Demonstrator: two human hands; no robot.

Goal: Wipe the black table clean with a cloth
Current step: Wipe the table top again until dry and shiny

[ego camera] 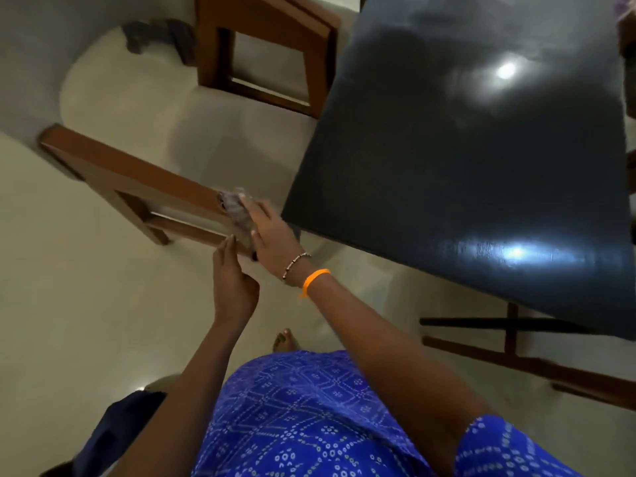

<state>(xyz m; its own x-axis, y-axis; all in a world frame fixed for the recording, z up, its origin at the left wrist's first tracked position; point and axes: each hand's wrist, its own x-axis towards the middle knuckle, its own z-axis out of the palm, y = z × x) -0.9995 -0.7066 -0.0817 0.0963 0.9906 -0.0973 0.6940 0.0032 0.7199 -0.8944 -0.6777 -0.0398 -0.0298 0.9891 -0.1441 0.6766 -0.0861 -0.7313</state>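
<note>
The black table [464, 160] fills the right side of the view, glossy, with two lamp reflections on it. A grey crumpled cloth [235, 210] lies on the top rail of a wooden chair [130, 166], just left of the table's near corner. My right hand [272, 232], with a bead bracelet and an orange band at the wrist, lies over the cloth and holds it between thumb and fingers. Just below it, my left hand [232, 280] points its straight fingers up, the tips touching the chair's rail. Neither hand touches the table.
A second wooden chair [265, 53] stands at the table's far left side. Another chair's frame [516, 352] shows under the table's near edge. A dark heap [155, 36] lies on the pale floor at the back. My bare foot [285, 339] stands below the hands.
</note>
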